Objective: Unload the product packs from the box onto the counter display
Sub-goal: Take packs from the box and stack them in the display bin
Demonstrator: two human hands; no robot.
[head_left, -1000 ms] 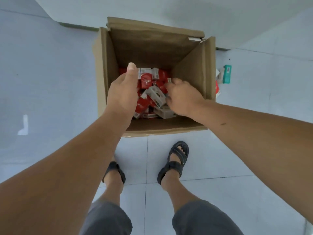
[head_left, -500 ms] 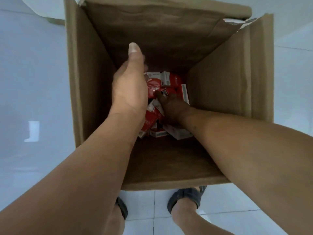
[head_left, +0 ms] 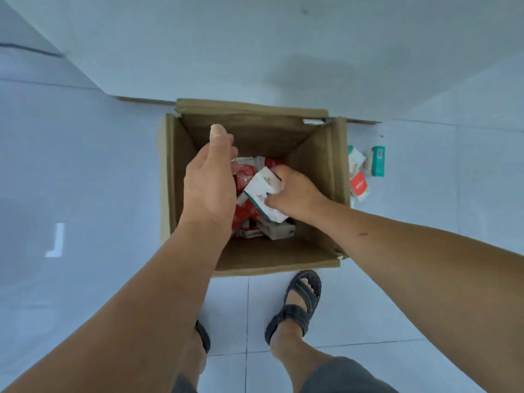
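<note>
An open cardboard box [head_left: 320,154] stands on the tiled floor in front of my feet. Several small red and white product packs [head_left: 243,177] lie jumbled at its bottom. My right hand [head_left: 295,194] grips a white pack [head_left: 262,191] with a green edge and holds it above the pile. My left hand [head_left: 211,180] hovers over the left side of the box, fingers relaxed and thumb pointing away from me, holding nothing. It hides part of the pile.
A few loose packs [head_left: 357,177] and a teal pack [head_left: 378,161] lie on the floor to the right of the box. A white wall [head_left: 283,52] rises just behind the box. My sandalled feet [head_left: 297,304] stand right before it.
My head has pulled back up from the box. My right hand, deep among the packs before, now holds a white pack raised above the pile. My left hand stays open over the box.
</note>
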